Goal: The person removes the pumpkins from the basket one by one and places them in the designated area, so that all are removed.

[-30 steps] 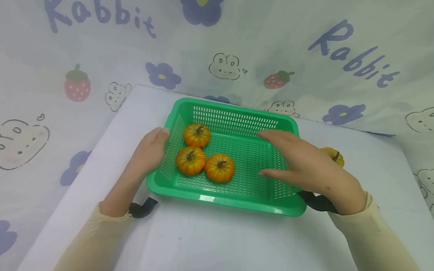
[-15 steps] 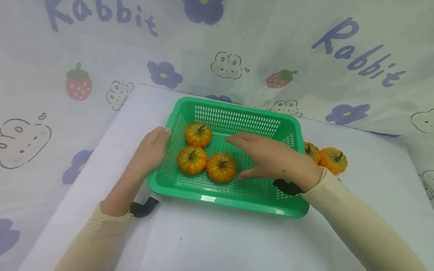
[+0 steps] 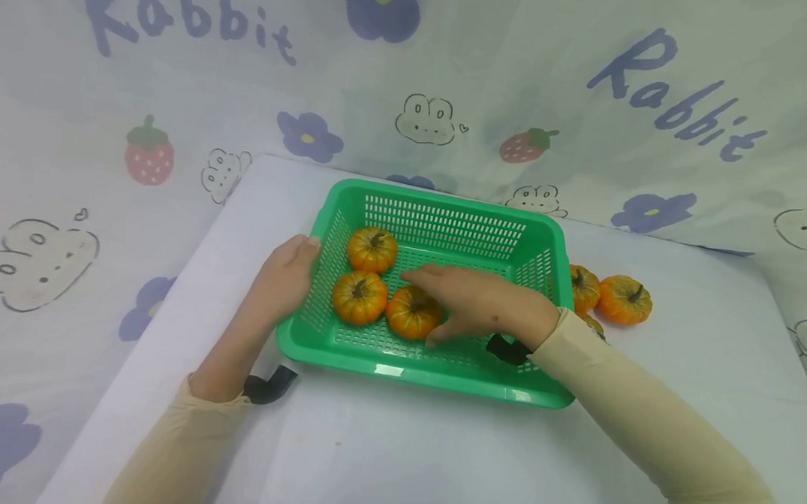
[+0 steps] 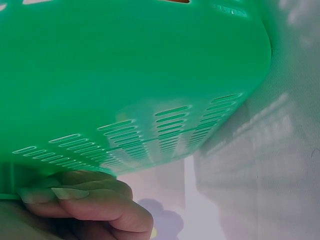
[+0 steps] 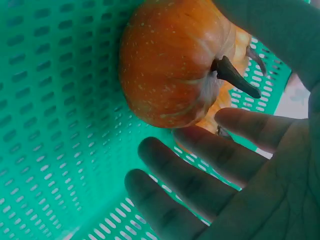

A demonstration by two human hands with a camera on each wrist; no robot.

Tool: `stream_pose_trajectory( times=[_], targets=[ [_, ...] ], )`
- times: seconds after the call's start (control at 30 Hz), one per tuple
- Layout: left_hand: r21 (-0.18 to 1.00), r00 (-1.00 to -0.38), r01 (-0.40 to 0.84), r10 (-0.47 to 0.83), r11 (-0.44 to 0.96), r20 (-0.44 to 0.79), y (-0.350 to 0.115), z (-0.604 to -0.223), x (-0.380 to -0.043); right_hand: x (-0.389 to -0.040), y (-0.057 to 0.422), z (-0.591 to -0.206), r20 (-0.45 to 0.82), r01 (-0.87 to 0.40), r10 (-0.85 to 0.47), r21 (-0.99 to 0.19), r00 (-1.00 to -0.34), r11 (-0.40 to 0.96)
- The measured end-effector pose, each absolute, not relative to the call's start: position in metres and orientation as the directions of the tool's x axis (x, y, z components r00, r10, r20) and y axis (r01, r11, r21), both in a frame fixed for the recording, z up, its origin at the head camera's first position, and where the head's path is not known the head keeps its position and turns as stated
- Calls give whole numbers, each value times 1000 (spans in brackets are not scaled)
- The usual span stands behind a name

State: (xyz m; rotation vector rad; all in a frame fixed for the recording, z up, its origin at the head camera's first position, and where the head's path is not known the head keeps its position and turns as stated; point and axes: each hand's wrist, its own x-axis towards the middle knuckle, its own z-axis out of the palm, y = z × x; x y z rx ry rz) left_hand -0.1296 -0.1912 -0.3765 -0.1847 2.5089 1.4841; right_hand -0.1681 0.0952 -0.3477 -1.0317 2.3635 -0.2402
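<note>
A green plastic basket [image 3: 391, 370] with slotted walls stands on the white table. My left hand [image 3: 279, 278] grips its left rim; in the left wrist view the curled fingers [image 4: 102, 200] sit at the rim beside the outer wall. Inside are three small orange pumpkins: a back one [image 3: 372, 250], a left one [image 3: 359, 298] and a right one [image 3: 410, 315]. Over the right pumpkin's side reaches my right hand [image 3: 482, 304], thumb and fingers apart. In the right wrist view, the spread fingers [image 5: 187, 182] lie close to this pumpkin [image 5: 167, 65]; contact is hard to tell.
Outside the basket's right wall lie more pumpkins: a full one [image 3: 626, 300], another beside it [image 3: 584, 290], and one mostly hidden by the right sleeve [image 3: 593, 324]. A printed cloth [image 3: 357, 77] hangs behind the table [image 3: 367, 461].
My right hand has moved left and down, from above the basket's right side to the right pumpkin inside. The pumpkins outside have come into view. The left hand keeps its grip.
</note>
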Motion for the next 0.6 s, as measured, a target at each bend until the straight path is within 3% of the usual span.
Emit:
stream_pose_trajectory(
  times=[0.6],
  targets=[
    [852, -971, -203, 13, 483, -238, -191, -377, -130, -169, 96, -361, -448, -604, -709, -377, -545, 702]
  ],
)
